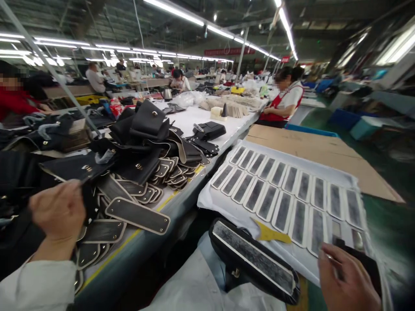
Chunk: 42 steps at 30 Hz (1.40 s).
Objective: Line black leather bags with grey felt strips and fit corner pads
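Observation:
My left hand (pixel 60 209) is closed at the left, over the heap of black leather pieces (pixel 136 164); what its fingers hold, if anything, is hidden. Beside it lie dark oblong straps with pale edges (pixel 138 215) and metal studs. On my lap rests a black bag (pixel 256 261), a grey, pale-edged strip along its upper face. My right hand (pixel 346 276) is at the lower right, fingers curled around a small, thin metallic item, near the corner of a white-covered board (pixel 207 196) bearing rows of grey oblong pieces (pixel 298 220).
A long white table (pixel 233 125) runs away from me. A yellow piece (pixel 270 233) lies on the near edge of the board. Behind it is a brown cardboard sheet (pixel 308 151). A person in a red apron (pixel 282 103) sits beyond. Another person in red (pixel 14 99) is far left.

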### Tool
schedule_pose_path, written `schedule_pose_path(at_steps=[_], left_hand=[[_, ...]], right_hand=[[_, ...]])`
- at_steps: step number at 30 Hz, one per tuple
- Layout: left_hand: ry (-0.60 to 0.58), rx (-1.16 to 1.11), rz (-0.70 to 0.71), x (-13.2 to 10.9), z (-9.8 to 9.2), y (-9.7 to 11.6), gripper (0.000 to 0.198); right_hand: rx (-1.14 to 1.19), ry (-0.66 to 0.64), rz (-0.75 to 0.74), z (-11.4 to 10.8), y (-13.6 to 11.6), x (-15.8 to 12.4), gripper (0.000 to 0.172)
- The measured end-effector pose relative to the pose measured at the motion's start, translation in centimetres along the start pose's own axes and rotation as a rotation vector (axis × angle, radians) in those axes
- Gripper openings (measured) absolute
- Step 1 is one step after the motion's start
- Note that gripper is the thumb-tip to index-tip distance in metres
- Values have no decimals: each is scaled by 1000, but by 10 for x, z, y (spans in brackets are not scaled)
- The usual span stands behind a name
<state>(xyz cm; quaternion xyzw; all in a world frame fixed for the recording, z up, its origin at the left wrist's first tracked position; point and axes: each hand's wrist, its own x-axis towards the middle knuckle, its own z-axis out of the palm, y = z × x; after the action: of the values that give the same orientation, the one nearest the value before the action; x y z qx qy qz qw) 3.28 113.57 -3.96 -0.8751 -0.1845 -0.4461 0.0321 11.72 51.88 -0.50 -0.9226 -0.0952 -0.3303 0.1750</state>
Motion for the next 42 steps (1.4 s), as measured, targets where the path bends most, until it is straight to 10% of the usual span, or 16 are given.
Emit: schedule_pose_path(at_steps=[3,6,8,13,16,21,29,38,42], left_hand=[[-380,-60,256,-28,45,26,25],[-506,-66,243,-56,78,46,28],[-527,-74,208,-64,86,50,29],[-511,-191,113,-60,83,45,29],[-428,-276,15,-56,84,38,30],[-157,-286,-244,-45,78,32,40],[-506,-255,413,-63,87,58,23],[-324,-544,450,-82,54,116,105],[-711,-1044,549,-104,30,191,98]], right_hand=[[273,-82,-298,36,-85,-11,29],[636,-787,-378,102,-183,-35,40],[666,-1071,-122,151,-231,-51,58],[585,-1142,26,237,-275,-55,93],[644,-1342,206,249,-280,-47,59],[746,-1398,198,210,-256,-38,9],[636,-808,-17,78,-142,-15,29],[1109,-986,530,6,-92,-28,33],[1651,-983,1014,20,-94,-44,34]])
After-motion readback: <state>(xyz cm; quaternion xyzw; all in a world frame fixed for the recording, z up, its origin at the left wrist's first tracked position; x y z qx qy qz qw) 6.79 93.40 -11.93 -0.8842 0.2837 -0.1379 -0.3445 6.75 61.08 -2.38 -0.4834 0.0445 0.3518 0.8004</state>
